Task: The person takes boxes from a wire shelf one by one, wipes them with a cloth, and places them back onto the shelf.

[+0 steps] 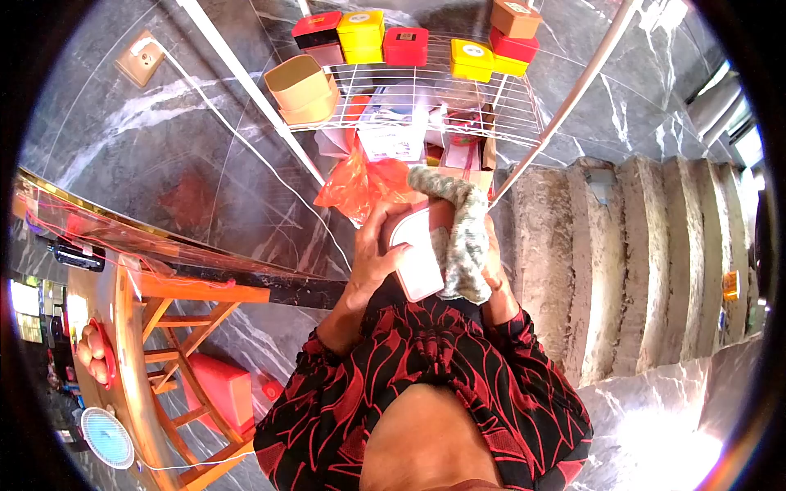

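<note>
My left hand (375,254) grips a box (419,258) with a pale, rounded-edge face and a reddish-brown side. Its thumb lies on the pale face. A mottled grey-green cloth (467,241) drapes over the box's right side and hangs down. Behind the cloth, my right hand (493,262) is mostly hidden, with only its outer edge showing. An orange-red plastic bag (364,184) lies just beyond my left hand.
A wire rack (393,90) ahead carries yellow, red and brown boxes, with an open tan box (301,86) at its left. Concrete steps (606,270) rise on the right. A wooden stool (184,352) and wooden table (102,311) stand at left.
</note>
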Demonstrator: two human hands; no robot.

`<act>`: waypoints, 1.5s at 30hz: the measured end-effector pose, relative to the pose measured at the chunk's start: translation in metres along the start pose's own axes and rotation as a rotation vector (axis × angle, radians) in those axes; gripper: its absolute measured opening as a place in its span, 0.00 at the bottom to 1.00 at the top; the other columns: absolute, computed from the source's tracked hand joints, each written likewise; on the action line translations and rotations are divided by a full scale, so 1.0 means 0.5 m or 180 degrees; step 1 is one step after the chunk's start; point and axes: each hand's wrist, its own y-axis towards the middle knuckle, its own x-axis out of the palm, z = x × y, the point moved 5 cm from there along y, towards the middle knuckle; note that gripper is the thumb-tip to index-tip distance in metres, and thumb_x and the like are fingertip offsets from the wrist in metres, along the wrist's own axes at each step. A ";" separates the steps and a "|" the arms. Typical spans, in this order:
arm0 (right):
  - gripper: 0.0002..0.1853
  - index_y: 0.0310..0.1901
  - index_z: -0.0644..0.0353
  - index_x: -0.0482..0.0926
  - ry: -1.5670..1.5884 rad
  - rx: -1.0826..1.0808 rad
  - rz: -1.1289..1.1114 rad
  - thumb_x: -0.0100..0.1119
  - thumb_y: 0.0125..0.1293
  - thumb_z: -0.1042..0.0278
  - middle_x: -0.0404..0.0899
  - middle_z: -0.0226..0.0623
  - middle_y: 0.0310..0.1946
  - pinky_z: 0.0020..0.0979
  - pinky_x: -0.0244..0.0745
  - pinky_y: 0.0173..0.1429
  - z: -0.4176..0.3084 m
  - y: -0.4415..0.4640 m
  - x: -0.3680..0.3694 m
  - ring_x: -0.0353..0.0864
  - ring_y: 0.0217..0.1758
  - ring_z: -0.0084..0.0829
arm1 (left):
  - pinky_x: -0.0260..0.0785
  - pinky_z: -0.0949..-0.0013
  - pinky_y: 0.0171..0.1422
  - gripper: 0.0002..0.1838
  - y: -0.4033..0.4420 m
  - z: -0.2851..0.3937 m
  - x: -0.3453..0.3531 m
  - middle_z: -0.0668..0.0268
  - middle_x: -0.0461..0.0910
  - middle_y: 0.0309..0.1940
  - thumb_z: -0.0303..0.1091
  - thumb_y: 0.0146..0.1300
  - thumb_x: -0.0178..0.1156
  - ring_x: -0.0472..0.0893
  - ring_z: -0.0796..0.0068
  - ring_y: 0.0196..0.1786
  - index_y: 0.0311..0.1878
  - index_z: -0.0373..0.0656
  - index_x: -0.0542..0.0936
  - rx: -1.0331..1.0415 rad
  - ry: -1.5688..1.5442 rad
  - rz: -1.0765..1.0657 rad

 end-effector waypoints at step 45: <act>0.29 0.61 0.66 0.63 -0.1875 -0.1202 -0.0459 0.51 0.64 0.55 0.67 0.48 0.60 0.36 0.59 0.67 -0.066 -0.082 0.035 0.68 0.62 0.43 | 0.72 0.69 0.48 0.27 -0.017 -0.052 0.050 0.58 0.77 0.43 0.41 0.55 0.51 0.79 0.70 0.44 0.54 0.31 0.69 -0.0694 -0.2084 -0.0356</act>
